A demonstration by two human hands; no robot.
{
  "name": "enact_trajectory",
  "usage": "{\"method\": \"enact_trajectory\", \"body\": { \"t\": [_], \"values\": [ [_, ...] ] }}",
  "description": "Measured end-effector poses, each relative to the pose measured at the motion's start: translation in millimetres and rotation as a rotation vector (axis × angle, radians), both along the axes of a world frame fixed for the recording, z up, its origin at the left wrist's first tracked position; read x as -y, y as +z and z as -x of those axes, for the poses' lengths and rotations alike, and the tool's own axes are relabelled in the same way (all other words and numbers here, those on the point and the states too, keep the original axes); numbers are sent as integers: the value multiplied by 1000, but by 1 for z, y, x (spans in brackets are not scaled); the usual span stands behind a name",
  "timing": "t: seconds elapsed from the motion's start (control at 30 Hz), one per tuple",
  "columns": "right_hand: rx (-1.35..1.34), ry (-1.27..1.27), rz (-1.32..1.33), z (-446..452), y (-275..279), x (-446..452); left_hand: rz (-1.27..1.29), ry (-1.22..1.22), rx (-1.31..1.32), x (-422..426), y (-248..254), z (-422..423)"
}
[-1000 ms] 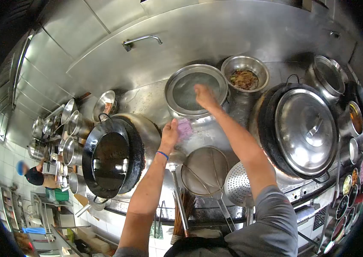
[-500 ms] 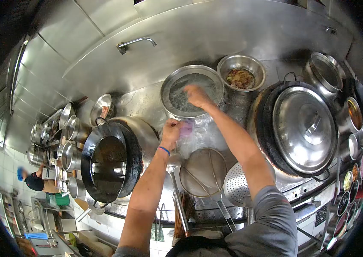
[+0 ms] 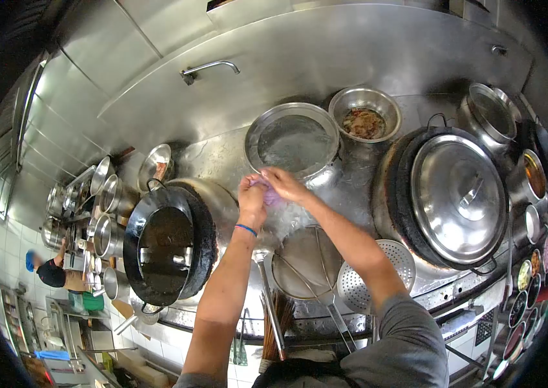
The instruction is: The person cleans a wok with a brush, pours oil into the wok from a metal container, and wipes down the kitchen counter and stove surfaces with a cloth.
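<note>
My left hand (image 3: 252, 198) is closed on a thin purple cloth or bag (image 3: 274, 196), just in front of a wide metal pot of water (image 3: 293, 143). Against the same purple thing, my right hand (image 3: 281, 183) rests with bent fingers, close beside the left. The water's surface is rippled. Below my hands lie a round mesh strainer (image 3: 303, 265), a perforated ladle (image 3: 367, 275) and a long-handled ladle (image 3: 267, 243). Behind and to the right of the pot sits a steel bowl with food in liquid (image 3: 363, 124).
A black wok with dark liquid (image 3: 165, 255) stands at left, a lidded wok (image 3: 458, 194) at right. A faucet (image 3: 212, 66) juts from the wall. Seasoning containers (image 3: 525, 275) line the far right. Another person (image 3: 53, 273) stands far left, beyond several pots.
My right hand has moved from over the water pot down and toward me, and now meets my left hand at the purple thing. My left hand has stayed closed on it.
</note>
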State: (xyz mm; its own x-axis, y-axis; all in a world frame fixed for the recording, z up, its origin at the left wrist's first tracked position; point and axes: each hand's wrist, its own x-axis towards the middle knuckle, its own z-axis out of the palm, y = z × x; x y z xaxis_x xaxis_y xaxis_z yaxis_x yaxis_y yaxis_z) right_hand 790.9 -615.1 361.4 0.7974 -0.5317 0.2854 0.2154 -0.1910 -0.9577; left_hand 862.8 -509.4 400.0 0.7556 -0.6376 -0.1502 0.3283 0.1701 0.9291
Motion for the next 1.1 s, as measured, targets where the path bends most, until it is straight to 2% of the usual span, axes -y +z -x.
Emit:
{"method": "enact_trajectory", "body": {
  "t": [0.13,0.17,0.23,0.27,0.3,0.4,0.47,0.57,0.67,0.7,0.77,0.83,1.1],
  "values": [
    [-98,-228,122,7,4,-13,112,-1,-126,-8,16,-9],
    [-58,-349,130,5,3,-23,147,-158,-187,-14,9,-17],
    [20,-589,155,-1,3,-50,241,-197,-393,-19,5,-11],
    [59,-503,130,1,2,-57,286,-215,-500,-20,2,-6],
    [94,-414,104,3,0,-64,136,-188,-515,-20,-3,1],
    [214,-225,45,3,-18,-68,80,-238,-580,-32,-6,3],
    [246,-121,3,3,-30,-67,73,-297,-530,-39,-28,-10],
    [86,-396,523,23,-6,-76,34,-256,-489,-44,-24,-1],
    [-87,-303,641,39,-2,-86,99,-264,-557,-41,-58,-22],
    [-19,-359,640,38,-2,-84,74,-309,-637,-41,-50,-13],
    [48,-296,421,28,-24,-75,28,-304,-561,-49,-31,5],
    [60,-221,202,29,-27,-74,17,-246,-460,-48,-34,11],
    [38,-291,88,33,-18,-76,-82,-68,-289,-35,-42,24]
  ]
}}
